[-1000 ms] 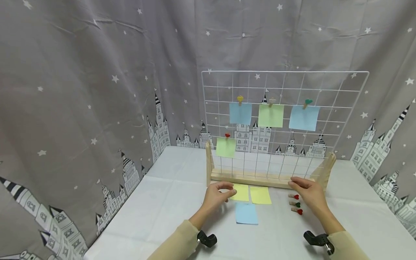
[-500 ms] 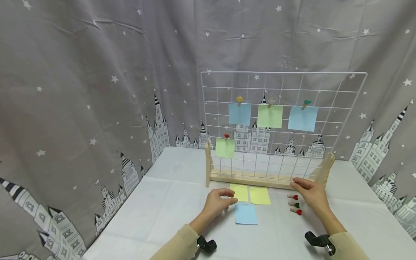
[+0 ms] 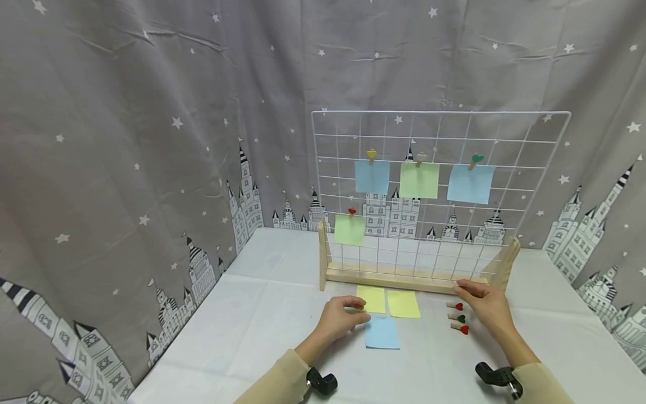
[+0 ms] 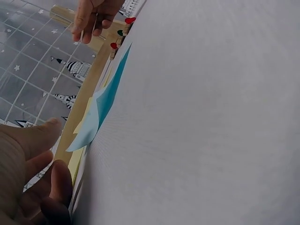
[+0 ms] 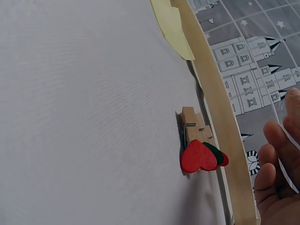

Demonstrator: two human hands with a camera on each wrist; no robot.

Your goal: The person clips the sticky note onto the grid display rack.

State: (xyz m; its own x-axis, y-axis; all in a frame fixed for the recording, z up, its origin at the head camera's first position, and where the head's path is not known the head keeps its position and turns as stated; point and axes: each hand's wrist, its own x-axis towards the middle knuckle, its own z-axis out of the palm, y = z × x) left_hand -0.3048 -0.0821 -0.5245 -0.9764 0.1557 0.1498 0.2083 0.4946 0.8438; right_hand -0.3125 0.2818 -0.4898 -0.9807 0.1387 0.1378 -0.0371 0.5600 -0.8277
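Note:
My left hand [image 3: 337,321] hovers with loosely bent fingers at the left edge of a blue sticky note [image 3: 382,334]. In the left wrist view, its thumb and fingers are apart and hold nothing. Just behind lie two yellow notes, one on the left [image 3: 374,300] and one on the right [image 3: 404,304]. My right hand [image 3: 484,306], also relaxed, is beside three small wooden clothespins: a red-heart one [image 3: 458,306], a green-heart one [image 3: 461,318] and a nearer red-heart one [image 3: 464,329]. Nothing shows in its grasp in the right wrist view.
A white wire grid [image 3: 444,112] stands in a wooden base [image 3: 393,278] behind the hands. Clipped on it are a left blue note [image 3: 372,178], a green note [image 3: 420,182], a right blue note [image 3: 469,185] and a lower green note [image 3: 349,231]. A grey curtain hangs behind.
My left hand has shifted slightly nearer and to the right, towards the blue note. The right hand has drifted slightly right and down. The notes and clothespins stay in place.

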